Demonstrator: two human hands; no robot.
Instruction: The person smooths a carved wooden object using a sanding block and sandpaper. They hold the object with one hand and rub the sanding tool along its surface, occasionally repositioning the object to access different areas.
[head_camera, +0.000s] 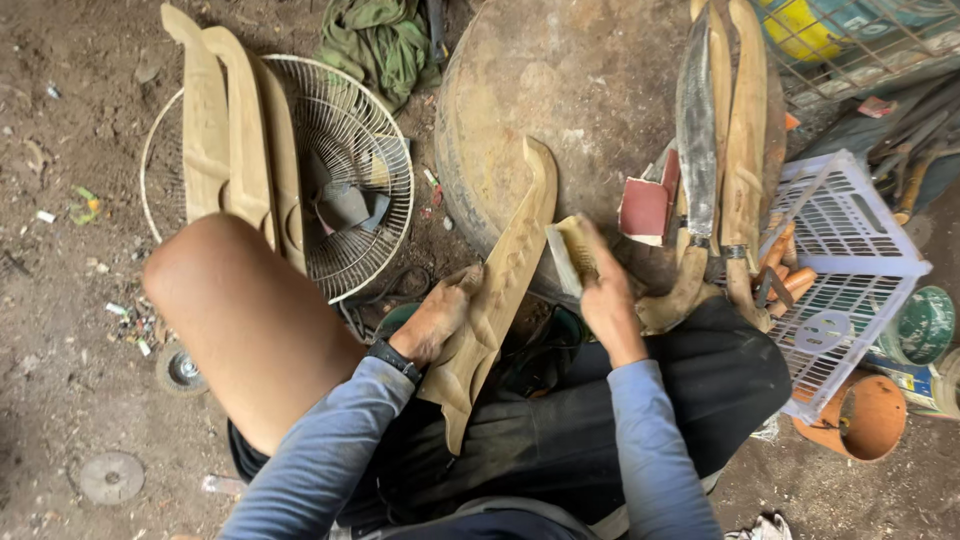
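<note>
1. On the dirt floor at far left lies a round wire fan guard (375, 180), its thin white ribs radiating from the hub; three pale carved wooden blanks (235, 150), long and curved, lean across it.
2. The left hand (435, 320), a dark watch at its wrist, is dusty and clasps the left edge of a wooden sheath blank (500, 290), gripping it about midway along.
3. That blank is raw, light tan wood, flat and elongated with a hooked upper tip and shallow scalloped notches down its face; it runs diagonally from the lap up against a round, worn wood block (580, 90).
4. The right hand (605, 295) is closed around a folded piece of sandpaper (572, 255), held just beside the blank's right edge.
5. More red-backed sandpaper (645, 208) rests on the block, next to a dull grey machete blade (695, 130) and further wooden sheaths (745, 130).
6. At right stands a white plastic lattice crate (850, 270).
</note>
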